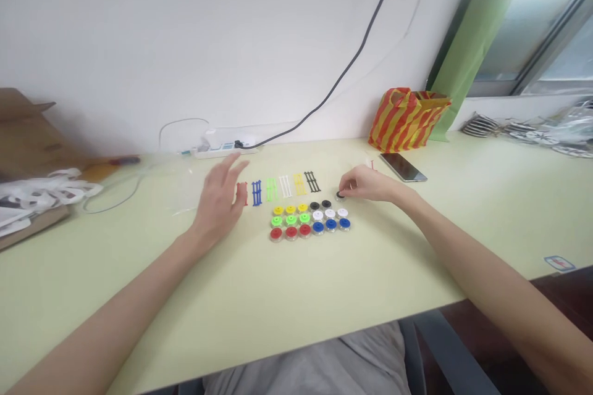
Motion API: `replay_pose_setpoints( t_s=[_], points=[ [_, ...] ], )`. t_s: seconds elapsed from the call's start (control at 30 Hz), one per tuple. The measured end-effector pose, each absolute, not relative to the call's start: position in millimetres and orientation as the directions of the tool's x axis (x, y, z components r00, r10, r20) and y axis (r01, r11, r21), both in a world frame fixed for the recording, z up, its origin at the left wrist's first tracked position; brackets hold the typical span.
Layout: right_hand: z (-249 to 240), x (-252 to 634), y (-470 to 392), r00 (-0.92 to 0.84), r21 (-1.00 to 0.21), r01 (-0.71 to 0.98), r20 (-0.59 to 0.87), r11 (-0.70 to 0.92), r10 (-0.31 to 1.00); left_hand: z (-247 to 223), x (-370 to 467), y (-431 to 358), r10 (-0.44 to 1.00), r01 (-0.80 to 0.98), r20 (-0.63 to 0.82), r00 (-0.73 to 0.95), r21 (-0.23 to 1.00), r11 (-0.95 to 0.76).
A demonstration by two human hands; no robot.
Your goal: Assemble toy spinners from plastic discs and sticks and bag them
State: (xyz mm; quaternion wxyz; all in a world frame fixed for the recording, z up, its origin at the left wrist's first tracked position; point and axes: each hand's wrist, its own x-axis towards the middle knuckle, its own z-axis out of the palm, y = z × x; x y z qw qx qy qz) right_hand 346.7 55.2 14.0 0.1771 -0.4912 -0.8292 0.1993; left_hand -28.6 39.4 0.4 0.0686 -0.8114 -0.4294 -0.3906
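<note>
Bare forearms are extending over a pale desk, the right hand pinching a black disc

From the lower right, one arm is leading to the right hand, whose thumb and fingertips are meeting on that disc. It is sitting just off the right end of the farthest row of discs; whether it is resting on the desk, I cannot tell.

On the other side, the left hand is spreading its fingers apart, its thumb overlapping a red lattice piece; whether the two are touching is staying unclear. Rightward from there, a blue lattice piece, a green one, a white one, a yellow one and a black one are forming a line beyond the discs.

Closer in, three rows are lying together: yellow discs and two more black ones are filling the far row, green discs and white discs the middle, red discs and blue discs the near one.

Beyond the right hand, a phone is lying flat, and a red-and-yellow striped bag is standing near it. Behind the left hand, a power strip is resting by the wall, a black cable running up from it. Farther left, a cardboard box is standing.
</note>
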Motion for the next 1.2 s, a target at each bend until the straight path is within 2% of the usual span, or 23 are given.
replay_pose_setpoints(
  t_s=[0.1, 0.2, 0.27, 0.37, 0.63, 0.9, 0.97, 1.07, 1.2],
  points=[
    [23, 330, 44, -0.378, -0.558, 0.685, 0.277, 0.468, 0.883, 1, -1, 18, 0.603, 0.683, 0.683, 0.412, 0.206, -0.7],
    [29, 298, 25, -0.268, -0.701, 0.498, 0.436, 0.511, 0.859, 0, 20, 1, 0.582, 0.657, 0.68, 0.447, 0.192, -0.729],
    [28, 273, 10, -0.273, -0.786, 0.344, 0.441, 0.514, 0.855, -1, 29, -6, 0.551, 0.621, 0.691, 0.469, 0.186, -0.761],
    [21, 244, -9, -0.307, -0.827, 0.225, 0.442, 0.515, 0.843, -5, 33, -6, 0.508, 0.565, 0.702, 0.499, 0.18, -0.805],
    [3, 235, -15, -0.233, -0.852, 0.171, 0.453, 0.495, 0.86, -8, 26, 2, 0.46, 0.499, 0.749, 0.477, 0.2, -0.843],
    [5, 241, -10, -0.266, -0.807, 0.201, 0.5, 0.554, 0.824, -3, 28, -4, 0.447, 0.522, 0.759, 0.474, 0.166, -0.836],
    [3, 256, 5, -0.236, -0.763, 0.272, 0.538, 0.586, 0.809, -3, 25, -2, 0.445, 0.541, 0.756, 0.479, 0.145, -0.828],
    [-8, 289, 34, -0.198, -0.657, 0.487, 0.558, 0.575, 0.806, -4, 19, 3, 0.424, 0.569, 0.742, 0.519, 0.07, -0.819],
    [-28, 321, 65, -0.346, -0.557, 0.635, 0.413, 0.534, 0.842, -4, 13, 7, 0.405, 0.594, 0.725, 0.557, -0.006, -0.805]
  ],
)
